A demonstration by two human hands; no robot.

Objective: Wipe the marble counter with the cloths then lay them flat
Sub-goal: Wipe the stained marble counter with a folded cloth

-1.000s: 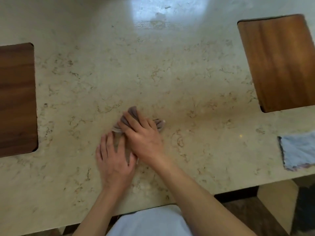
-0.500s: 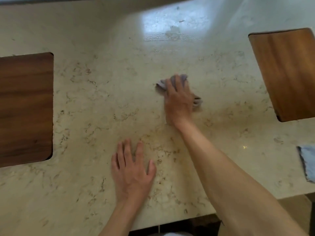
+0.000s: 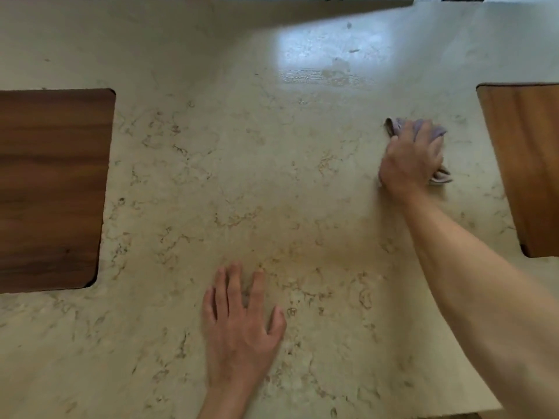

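Broadly, the marble counter (image 3: pixel 211 176) fills the view, pale beige with brown veining and a bright glare patch toward its far edge; its near edge shows only at the lower right corner. Set into it are two wooden panels, both cut off by the frame: the dark wood panel (image 3: pixel 51 189) runs out at the left border, and the lighter wood panel (image 3: pixel 526 164) runs out at the right. The right forearm crosses the lower right corner and leaves the picture there.

The right hand (image 3: pixel 411 158) presses palm-down on a bunched grey-lilac cloth (image 3: pixel 423 130), closed over it so that only a fold by the fingertips and a corner beside the wrist stick out; how it is folded underneath is hidden. It lies just left of the lighter panel, not touching it. The left hand (image 3: pixel 239 325) lies flat on the bare stone near the front edge, fingers spread, holding nothing, well apart from the right.

Half a second ago the cloth and right hand were near the counter's middle; they have swept rightward. The second, pale blue cloth at the right edge is no longer in frame.
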